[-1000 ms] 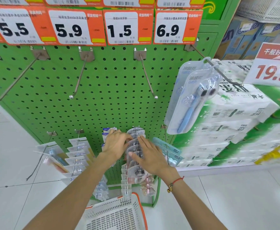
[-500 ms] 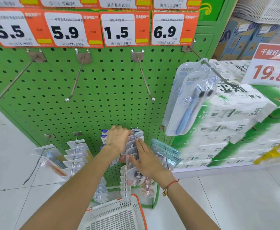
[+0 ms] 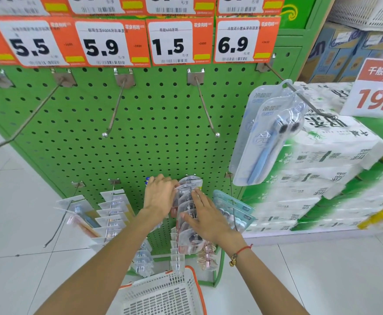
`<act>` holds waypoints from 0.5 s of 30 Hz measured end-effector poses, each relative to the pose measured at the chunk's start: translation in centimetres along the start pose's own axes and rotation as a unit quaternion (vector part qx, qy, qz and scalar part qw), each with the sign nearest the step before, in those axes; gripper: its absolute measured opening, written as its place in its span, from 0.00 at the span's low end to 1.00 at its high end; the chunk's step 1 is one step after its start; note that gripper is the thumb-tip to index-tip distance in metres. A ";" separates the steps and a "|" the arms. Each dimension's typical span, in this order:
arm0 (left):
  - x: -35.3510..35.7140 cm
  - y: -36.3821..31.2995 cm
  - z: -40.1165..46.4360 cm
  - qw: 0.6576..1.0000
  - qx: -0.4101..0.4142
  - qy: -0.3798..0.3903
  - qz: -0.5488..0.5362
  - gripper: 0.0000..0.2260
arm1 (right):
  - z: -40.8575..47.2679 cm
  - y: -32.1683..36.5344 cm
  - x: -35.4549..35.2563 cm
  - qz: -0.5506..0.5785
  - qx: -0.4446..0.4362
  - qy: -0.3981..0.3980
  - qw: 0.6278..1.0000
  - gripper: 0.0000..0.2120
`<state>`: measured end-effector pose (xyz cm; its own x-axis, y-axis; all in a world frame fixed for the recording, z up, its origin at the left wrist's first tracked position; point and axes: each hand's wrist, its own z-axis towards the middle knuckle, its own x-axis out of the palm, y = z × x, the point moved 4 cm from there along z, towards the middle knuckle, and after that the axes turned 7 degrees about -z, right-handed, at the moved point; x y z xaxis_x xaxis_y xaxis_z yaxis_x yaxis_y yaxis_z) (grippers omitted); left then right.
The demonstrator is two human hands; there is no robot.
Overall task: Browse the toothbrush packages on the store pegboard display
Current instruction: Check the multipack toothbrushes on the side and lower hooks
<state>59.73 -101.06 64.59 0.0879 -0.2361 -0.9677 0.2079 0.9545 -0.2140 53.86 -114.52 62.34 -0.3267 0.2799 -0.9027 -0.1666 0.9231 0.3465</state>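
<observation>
A white perforated plastic basket with an orange rim sits nearest the camera, over glossy pale floor tiles. Above it, two bare forearms reach to the bottom row of a green metal pegboard dotted with round holes. The left hand curls its fingers over the top of a stack of clear blister toothbrush packages hung on a low hook, gripping the rearmost cards; the right hand, a red cord bracelet at its wrist, lies with fingers straight and spread against the front of the same stack. Flat carded packs fan out on the hooks to the left, and teal-backed packs hang just right. Higher up, three bare steel hooks jut from the board, while a fourth carries a translucent blue toothbrush twin pack. Wrapped white-and-green tissue bundles are stacked at right. Orange-and-white price cards reading 5.5, 5.9, 1.5 and 6.9 line the top.
</observation>
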 end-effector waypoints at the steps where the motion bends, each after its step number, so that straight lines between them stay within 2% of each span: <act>1: 0.0 0.1 -0.2 1.000 -0.003 -0.002 -0.005 0.12 | 0.0 0.0 0.0 0.002 0.002 0.002 1.000 0.36; 15: -0.2 0.8 -4.3 0.991 -0.091 -0.033 -0.089 0.10 | 0.1 0.2 0.1 -0.028 0.016 -0.006 0.999 0.37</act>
<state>55.68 -99.43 64.02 0.1311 -0.4101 -0.9026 0.0473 0.9120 -0.4075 53.91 -114.26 62.30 -0.3074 0.2309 -0.9231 -0.1535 0.9454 0.2876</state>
